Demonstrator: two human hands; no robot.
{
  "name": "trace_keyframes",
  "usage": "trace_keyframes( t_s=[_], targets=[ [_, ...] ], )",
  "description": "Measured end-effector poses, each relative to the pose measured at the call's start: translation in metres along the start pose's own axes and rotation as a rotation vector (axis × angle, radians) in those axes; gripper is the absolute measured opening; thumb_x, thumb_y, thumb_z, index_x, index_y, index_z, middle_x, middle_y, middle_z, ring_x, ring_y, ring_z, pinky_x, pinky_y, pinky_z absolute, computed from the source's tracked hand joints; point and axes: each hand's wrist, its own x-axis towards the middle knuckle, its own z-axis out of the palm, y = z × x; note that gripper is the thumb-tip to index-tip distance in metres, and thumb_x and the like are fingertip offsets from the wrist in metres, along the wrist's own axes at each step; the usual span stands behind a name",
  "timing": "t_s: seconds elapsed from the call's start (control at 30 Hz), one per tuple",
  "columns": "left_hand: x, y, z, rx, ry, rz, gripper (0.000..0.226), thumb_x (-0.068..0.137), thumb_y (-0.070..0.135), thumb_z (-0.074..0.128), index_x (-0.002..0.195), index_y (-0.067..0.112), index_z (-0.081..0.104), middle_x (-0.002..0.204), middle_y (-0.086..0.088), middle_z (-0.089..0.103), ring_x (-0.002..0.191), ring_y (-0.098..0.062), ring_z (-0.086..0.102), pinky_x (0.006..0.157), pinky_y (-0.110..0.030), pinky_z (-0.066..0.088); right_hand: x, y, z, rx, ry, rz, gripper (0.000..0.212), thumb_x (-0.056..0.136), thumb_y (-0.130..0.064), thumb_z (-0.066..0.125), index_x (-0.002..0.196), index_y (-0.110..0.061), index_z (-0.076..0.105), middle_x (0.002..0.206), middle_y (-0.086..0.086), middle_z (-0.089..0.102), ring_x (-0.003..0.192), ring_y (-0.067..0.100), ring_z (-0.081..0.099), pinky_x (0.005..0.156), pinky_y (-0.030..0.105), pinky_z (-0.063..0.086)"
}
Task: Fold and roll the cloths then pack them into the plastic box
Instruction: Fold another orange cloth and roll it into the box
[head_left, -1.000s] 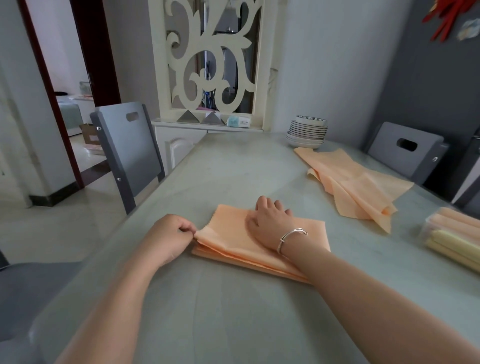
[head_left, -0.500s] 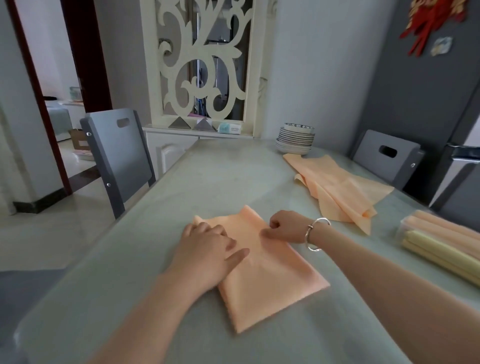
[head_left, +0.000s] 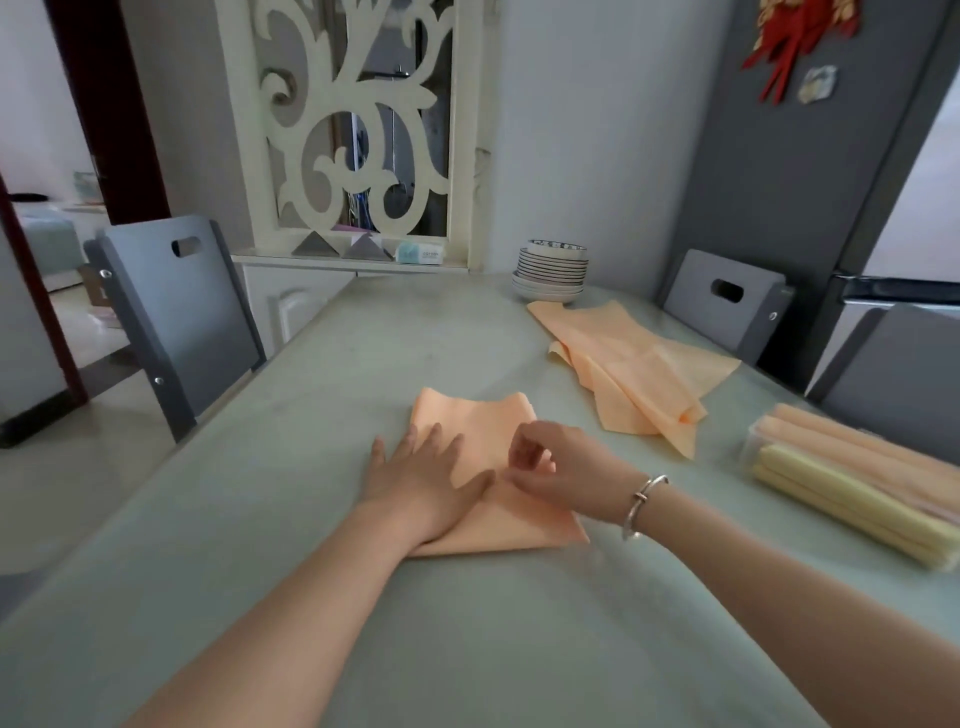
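Pressing the folded orange cloth flat, left hand spread; right hand pinches its edge; rolling probably comes next.

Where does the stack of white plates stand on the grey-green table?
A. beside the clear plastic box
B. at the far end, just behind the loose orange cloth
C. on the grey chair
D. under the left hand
B: the stack of white plates stands at the far end of the grey-green table, just behind the loose orange cloth.
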Motion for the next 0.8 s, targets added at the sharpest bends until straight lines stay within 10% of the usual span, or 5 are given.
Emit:
trace_keyframes(
  t_s=[0.13, 0.27, 0.5, 0.8],
  targets=[
    [0.009, 0.002, 0.002, -0.112, 0.24, 0.007, 0.069, 0.088, 0.067, 0.027, 0.146, 0.03, 0.03, 0.156, 0.003, 0.021, 0.144, -0.02, 0.015, 0.115, -0.048, 0.007, -0.027, -0.003, -0.001, -0.035, -0.129, -0.038, 0.02, 0.077, -0.039, 0.069, 0.091, -0.026, 0.062, 0.096, -0.013, 0.059, 0.088, 0.0, 0.051, 0.077, 0.011, 0.039],
    [-0.002, -0.001, 0.0, -0.355, 0.646, 0.374, 0.04, 0.079, 0.048, 0.041, 0.096, 0.023, 0.067, 0.1, 0.005, 0.058, 0.093, -0.02, 0.056, 0.085, -0.037, 0.045, -0.043, 0.011, 0.005, -0.078, -0.071, -0.12, 0.022, 0.081, -0.033, 0.066, 0.1, -0.026, 0.058, 0.102, -0.013, 0.053, 0.092, -0.003, 0.046, 0.079, 0.009, 0.035],
    [-0.042, -0.012, -0.004, -0.498, 0.252, 0.544, 0.03, 0.075, 0.055, 0.065, 0.082, 0.029, 0.052, 0.084, 0.013, 0.052, 0.08, -0.005, 0.05, 0.068, -0.017, 0.041, -0.053, 0.021, 0.001, -0.11, -0.009, -0.069, 0.015, 0.082, -0.017, 0.06, 0.096, -0.021, 0.063, 0.098, -0.011, 0.052, 0.092, 0.004, 0.047, 0.079, 0.01, 0.037],
    [-0.055, -0.036, -0.016, -0.518, 0.225, 0.335, 0.015, 0.081, 0.022, 0.068, 0.07, 0.02, 0.058, 0.077, 0.009, 0.06, 0.076, -0.005, 0.056, 0.072, -0.023, 0.043, -0.049, 0.039, 0.001, 0.127, 0.147, 0.155, 0.004, 0.083, -0.028, 0.067, 0.082, -0.026, 0.064, 0.082, -0.014, 0.065, 0.08, -0.004, 0.057, 0.068, 0.006, 0.037]
  ],
)
